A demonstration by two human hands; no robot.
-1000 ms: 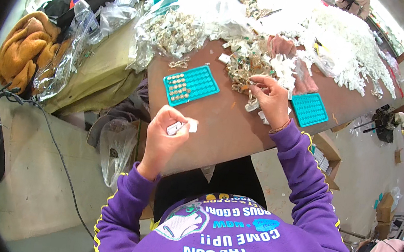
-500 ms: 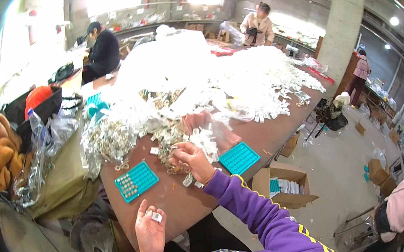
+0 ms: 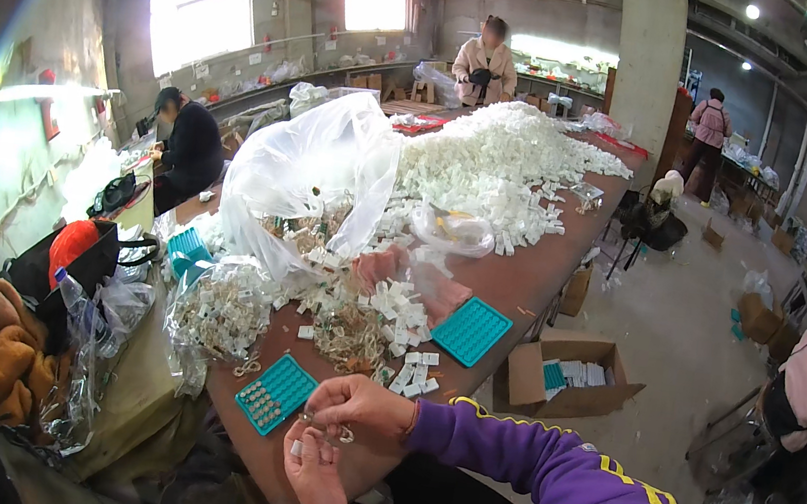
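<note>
Cord [image 3: 346, 435], pale and looped, dangles beneath my right hand [image 3: 362, 405], whose thumb and fingertips are pinched together on it. My left hand [image 3: 315, 478], palm turned up just below, clasps a small white piece [image 3: 297, 448] between its fingers. Both hands are near the teal tray [image 3: 294, 376], partly filled with small round pieces [image 3: 257, 399], while white tabs [image 3: 416, 374] lie beyond on the brown table [image 3: 510, 290].

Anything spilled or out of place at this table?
I see no damage. Small white pieces are heaped loose across the brown table, uncontained, and thin orange strips lie stray beside the right-hand teal tray. Spill or normal, I can't tell.
</note>
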